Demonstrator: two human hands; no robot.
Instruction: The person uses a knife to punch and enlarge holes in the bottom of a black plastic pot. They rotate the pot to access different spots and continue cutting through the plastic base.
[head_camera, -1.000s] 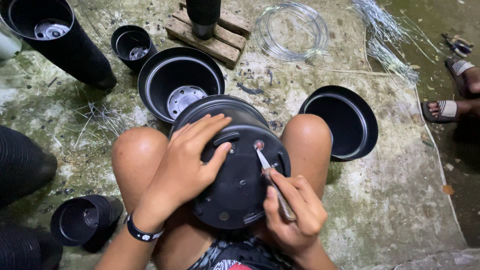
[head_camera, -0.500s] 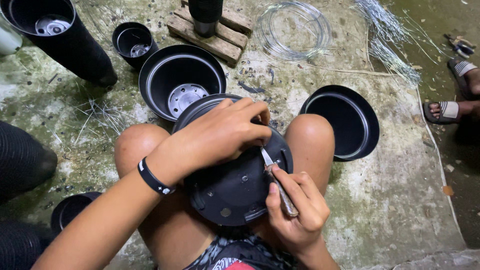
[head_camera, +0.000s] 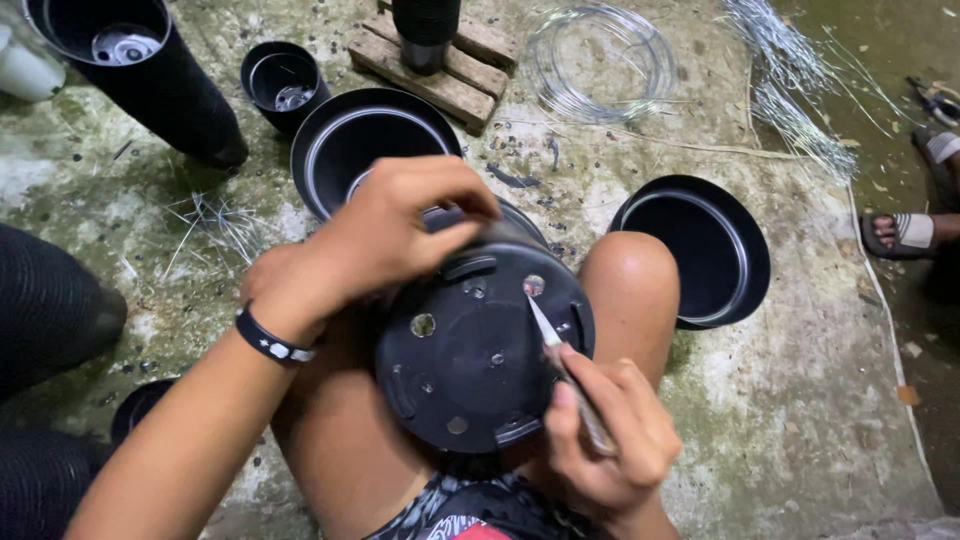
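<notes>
A black plastic pot (head_camera: 470, 370) lies between my knees, its holed bottom turned up toward me. My left hand (head_camera: 390, 235) grips the pot's far upper rim, fingers curled over the edge; a black wristband sits on that wrist. My right hand (head_camera: 600, 440) holds a thin knife (head_camera: 555, 345) like a pen. The blade tip rests at a round hole near the bottom's upper right edge.
More black pots stand on the stained concrete: one (head_camera: 345, 150) just beyond my hand, one (head_camera: 700, 245) right of my knee, a small one (head_camera: 280, 80) and a tall stack (head_camera: 130, 70) far left. A wire coil (head_camera: 600, 60), a wooden pallet piece (head_camera: 440, 70) and another person's sandalled foot (head_camera: 910, 235) lie beyond.
My left hand slid from the pot's bottom up to its far rim, uncovering the holes. The pot turned slightly. The knife tip stays at the upper right hole.
</notes>
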